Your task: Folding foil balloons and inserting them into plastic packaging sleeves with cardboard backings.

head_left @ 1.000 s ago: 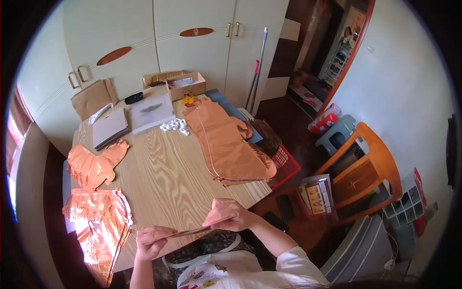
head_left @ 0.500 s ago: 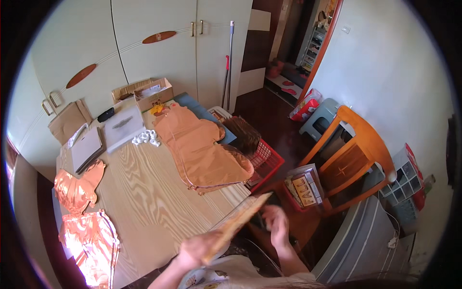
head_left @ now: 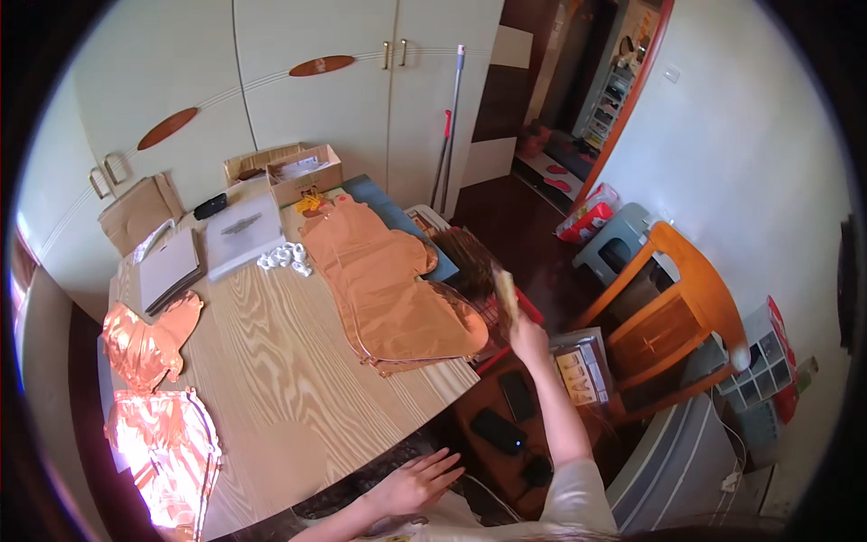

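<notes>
My right hand (head_left: 526,339) reaches forward past the table's right corner, its fingers closed on a thin flat tan packet (head_left: 506,294) seen nearly edge-on. The packet hangs above a red basket (head_left: 531,309), beside a stack of brown flat packets (head_left: 464,255); whether it touches them I cannot tell. Close to my body, my left hand (head_left: 415,486) is empty with fingers spread, by the front edge of the wooden table (head_left: 271,361). A pile of flat rose-gold foil balloons (head_left: 388,312) lies at the table's right side.
Two shiny foil pieces (head_left: 149,339) lie at the table's left. A grey folder (head_left: 170,271), white rolls (head_left: 284,257) and a cardboard box (head_left: 307,176) stand farther back. On the right is a wooden chair (head_left: 668,316); its seat bears dark devices (head_left: 497,432) and a clear package (head_left: 578,366).
The flat packet has passed from my left hand to my right, which has swung forward over the basket. My left hand has let go and opened. The view has shifted slightly.
</notes>
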Tool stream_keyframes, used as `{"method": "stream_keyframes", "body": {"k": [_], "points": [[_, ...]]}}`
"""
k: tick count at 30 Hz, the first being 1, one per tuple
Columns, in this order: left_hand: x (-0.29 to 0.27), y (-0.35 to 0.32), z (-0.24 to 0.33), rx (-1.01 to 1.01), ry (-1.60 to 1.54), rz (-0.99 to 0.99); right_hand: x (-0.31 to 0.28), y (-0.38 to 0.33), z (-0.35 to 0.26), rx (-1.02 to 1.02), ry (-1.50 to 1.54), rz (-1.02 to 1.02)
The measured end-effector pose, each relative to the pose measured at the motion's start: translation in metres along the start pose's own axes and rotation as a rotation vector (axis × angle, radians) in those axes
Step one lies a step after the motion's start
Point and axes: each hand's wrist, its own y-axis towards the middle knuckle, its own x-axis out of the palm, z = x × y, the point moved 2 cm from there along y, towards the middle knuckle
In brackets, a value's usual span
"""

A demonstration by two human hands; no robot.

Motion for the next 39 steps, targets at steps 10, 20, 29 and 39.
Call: {"method": "stream_keyframes", "body": {"k": [10, 20, 29, 39], "points": [[-0.004, -0.099, 0.008, -0.425, 0.021, 0.223, 0.167, 0.018, 0.004, 0.081, 0.06, -0.538], [-0.002, -0.094, -0.003, -0.502, -0.201, 0.305, -0.002, -0.047, -0.021, 0.345, 1.393, 0.217], [-0.015, -0.117, 0.003, -0.536, -0.589, 0.491, -0.013, -0.273, -0.264, -0.335, 2.055, -0.799], [0.003, -0.37, 0.032, -1.342, -0.892, 1.172, 0.008, -0.245, -0.434, -1.407, 0.878, -0.764]]}}
